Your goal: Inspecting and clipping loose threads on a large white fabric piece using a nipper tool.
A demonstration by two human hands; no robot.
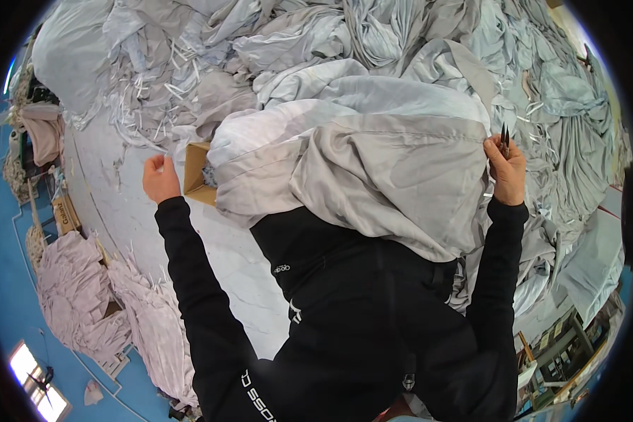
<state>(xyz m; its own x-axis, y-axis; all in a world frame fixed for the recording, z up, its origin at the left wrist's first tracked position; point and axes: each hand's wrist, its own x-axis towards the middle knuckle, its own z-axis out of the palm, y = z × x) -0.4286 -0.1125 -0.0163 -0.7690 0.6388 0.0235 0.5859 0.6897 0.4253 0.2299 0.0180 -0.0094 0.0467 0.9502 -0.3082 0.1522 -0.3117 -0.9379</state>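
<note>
Two hands spread a grey cloth [373,176] over the counter [141,211].
The right hand [506,172] pinches the cloth's far corner and also holds small snips [503,139]; the left hand [160,179] is closed in a fist, and I cannot tell if it grips an edge. To do it well, I think both hands should pull evenly, with the snip points kept away from the fabric.

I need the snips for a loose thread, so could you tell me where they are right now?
In the head view the snips are in the right hand, at the right edge of the grey sheet, their dark tips pointing up.
</note>
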